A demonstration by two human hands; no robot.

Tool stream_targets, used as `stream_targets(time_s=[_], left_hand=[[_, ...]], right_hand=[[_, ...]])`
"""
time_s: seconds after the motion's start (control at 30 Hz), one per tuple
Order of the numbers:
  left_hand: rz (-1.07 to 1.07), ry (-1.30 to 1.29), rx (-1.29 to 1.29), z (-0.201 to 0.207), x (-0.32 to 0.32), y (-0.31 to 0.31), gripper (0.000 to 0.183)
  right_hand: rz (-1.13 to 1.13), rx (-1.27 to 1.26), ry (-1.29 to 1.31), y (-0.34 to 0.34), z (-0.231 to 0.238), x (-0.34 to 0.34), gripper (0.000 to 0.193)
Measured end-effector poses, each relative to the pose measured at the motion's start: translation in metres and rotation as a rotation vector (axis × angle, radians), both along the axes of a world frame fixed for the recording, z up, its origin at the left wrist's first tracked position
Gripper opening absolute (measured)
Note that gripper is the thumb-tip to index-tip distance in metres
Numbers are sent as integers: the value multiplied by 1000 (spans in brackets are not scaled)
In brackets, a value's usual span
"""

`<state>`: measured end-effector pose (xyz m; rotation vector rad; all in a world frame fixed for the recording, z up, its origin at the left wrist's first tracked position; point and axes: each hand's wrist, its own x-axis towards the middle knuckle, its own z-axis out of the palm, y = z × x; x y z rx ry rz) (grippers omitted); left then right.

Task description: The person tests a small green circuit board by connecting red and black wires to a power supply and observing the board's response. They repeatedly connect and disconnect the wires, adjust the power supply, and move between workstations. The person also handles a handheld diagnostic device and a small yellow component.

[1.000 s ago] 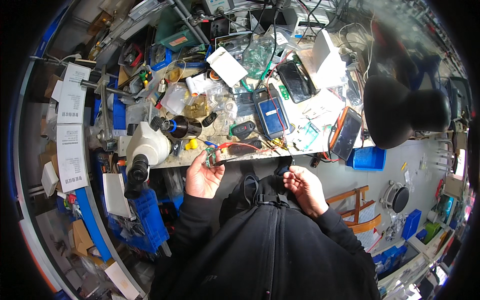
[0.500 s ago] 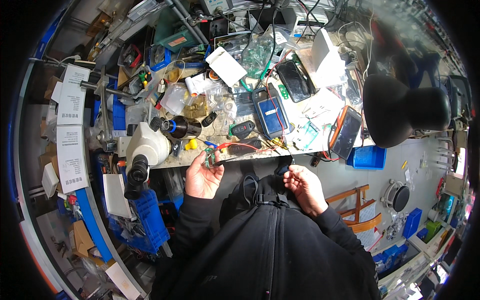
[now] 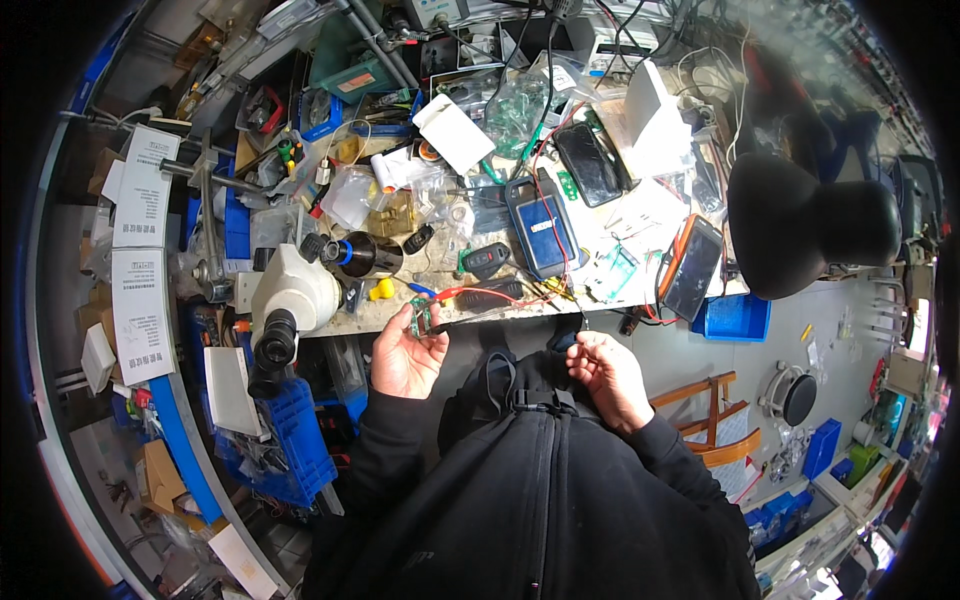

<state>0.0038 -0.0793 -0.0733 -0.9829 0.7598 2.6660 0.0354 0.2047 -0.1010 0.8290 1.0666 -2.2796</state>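
Small flat green circuit board (image 3: pixel 421 316), held up in the left hand (image 3: pixel 408 362) between thumb and fingers, just off the near edge of the pale cluttered desk (image 3: pixel 374 317). In the right hand (image 3: pixel 612 372), fingers drawn narrow beside a thin dark lead (image 3: pixel 586 322); cannot tell whether gripping it. Seemingly done: board lifted, red plastic clip on a red wire (image 3: pixel 452 292) brought to its upper end, clipped or merely touching being unclear. Seemingly remaining: right hand apart from the board, board not set down.

Counted, near to far: one board, one white microscope with black eyepieces (image 3: pixel 297 288), one red clip, one rounded yellow piece (image 3: pixel 382 289), one oval black key fob with buttons (image 3: pixel 486 261), one round brown bottle (image 3: pixel 372 255), one orange-edged dark device (image 3: pixel 695 268), one dark blue-faced handheld unit (image 3: pixel 540 232), one rectangular black phone-like device (image 3: pixel 588 165).
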Motion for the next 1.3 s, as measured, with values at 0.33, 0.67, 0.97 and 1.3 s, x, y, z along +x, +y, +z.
stream_targets(time_s=[0.33, 0.67, 0.97, 1.3], left_hand=[[5, -7, 19, 3, -3, 2, 26], [18, -33, -1, 2, -3, 2, 25], [4, -31, -25, 3, -4, 2, 27], [14, -29, 3, 2, -2, 2, 27]], right_hand=[[-2, 17, 8, -2, 1, -1, 18], [4, 22, 11, -2, 2, -3, 17], [8, 24, 12, -2, 1, -3, 17], [2, 7, 5, -2, 1, -3, 16]])
